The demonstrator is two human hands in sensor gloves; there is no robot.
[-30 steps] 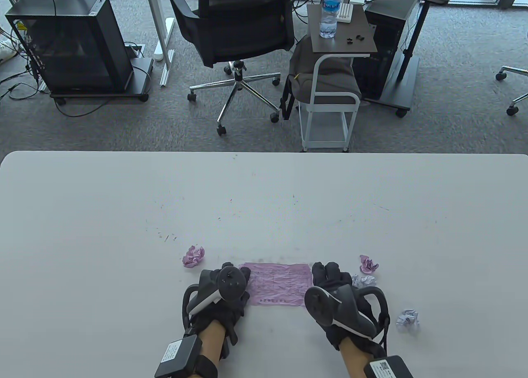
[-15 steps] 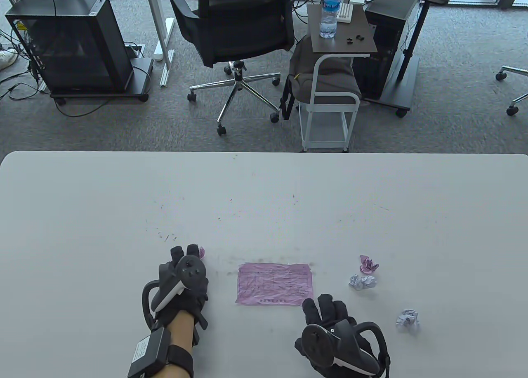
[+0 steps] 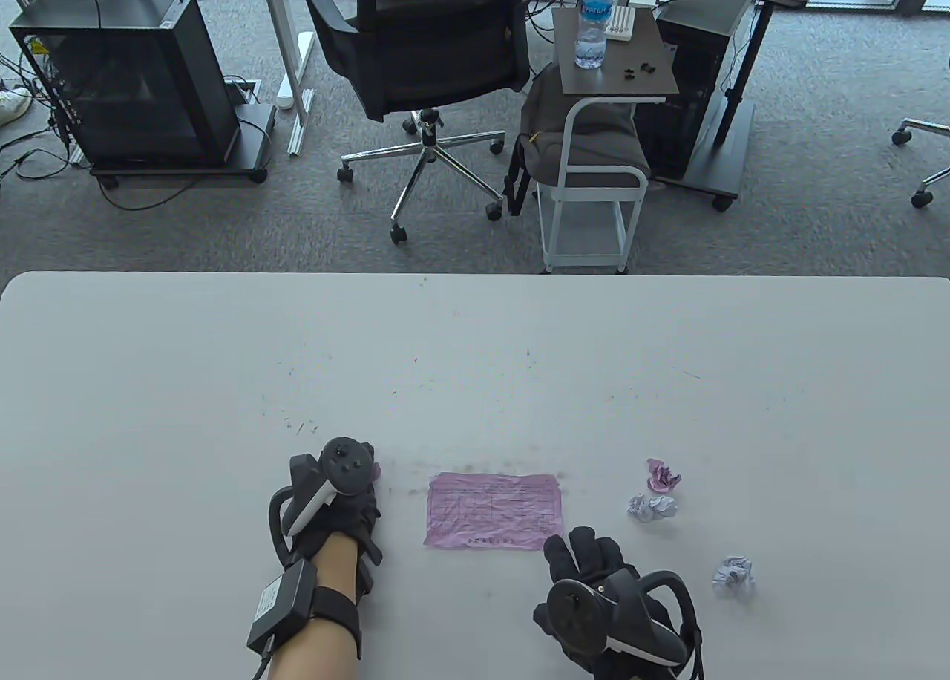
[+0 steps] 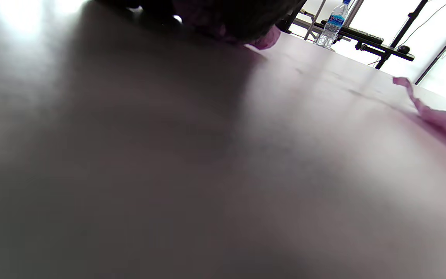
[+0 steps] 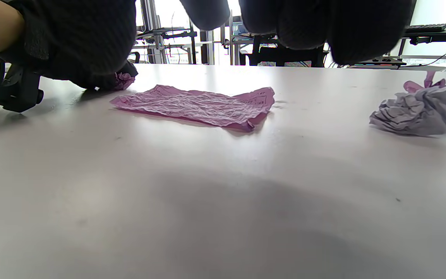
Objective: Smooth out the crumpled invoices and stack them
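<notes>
Step (judged): one pink sheet [image 3: 492, 511] is lying smoothed out on the table [image 3: 475, 353]; the next crumpled ball is being gone for.
Left hand [image 3: 334, 498]: is being lowered over the pink ball [image 3: 375, 471] at the sheet's left; a sliver of pink is showing past the tracker's right edge. In the left wrist view the pink paper [image 4: 263, 38] is being covered by dark glove at the top edge, so fingers appear curled round it, tho grip isn't fully shown.
Right hand [image 3: 594, 583]: is being rested low on the table near the sheet's near-right corner, fingers loosely spread, nothing held.
Key relation: ball is sitting under/just ahead of the left fingers, close beside the sheet's left short edge. Sheet's long axis is running left-right across the table view. Left hand is far nearer this ball; right hand is nearer the other three.
Other balls: pink one [image 3: 662, 476] and pale lilac one [image 3: 652, 506] are lying touching or almost, well right of the sheet; another lilac one [image 3: 733, 571] is lying nearer, right of the right hand.
Materials: thin paper, printed grid faintly visible; sheet is still wrinkled, corners lifting slightly in the right wrist view [image 5: 199, 105]. Balls are tight, irregular, light; prob. easily torn if pulled hard. Table is smooth, matte white, scuffed w/ small marks.
</notes>
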